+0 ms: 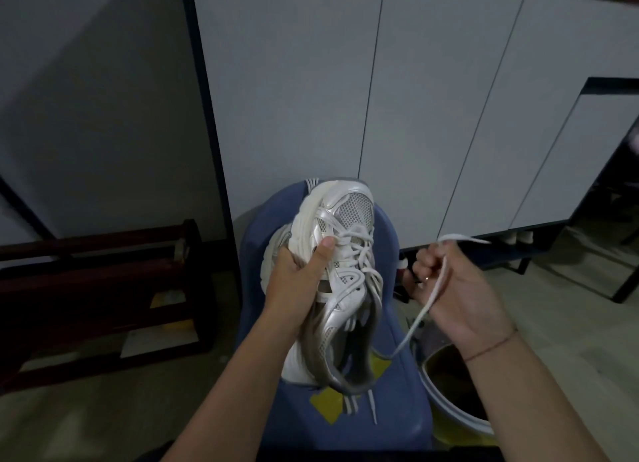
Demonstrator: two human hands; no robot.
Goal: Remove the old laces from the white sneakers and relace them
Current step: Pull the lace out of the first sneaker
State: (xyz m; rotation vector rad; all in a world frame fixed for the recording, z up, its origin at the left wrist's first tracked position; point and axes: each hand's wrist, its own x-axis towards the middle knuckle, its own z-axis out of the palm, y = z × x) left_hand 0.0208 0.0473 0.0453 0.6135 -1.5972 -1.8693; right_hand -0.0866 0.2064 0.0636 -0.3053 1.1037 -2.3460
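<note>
1. Head cam: left hand (297, 278) is gripping the sneaker (342, 254) over the blue chair (404, 403)
2. Right hand (446, 288) is pinching the lace (425, 309), holding it out right of the chair
3. Looking barely unlaced, relacing all waiting

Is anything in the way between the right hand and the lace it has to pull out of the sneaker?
Nothing visible. The right hand grips the lace, which runs free down toward the sneaker. The left hand holds the sneaker, thumb on its laced part.
</note>
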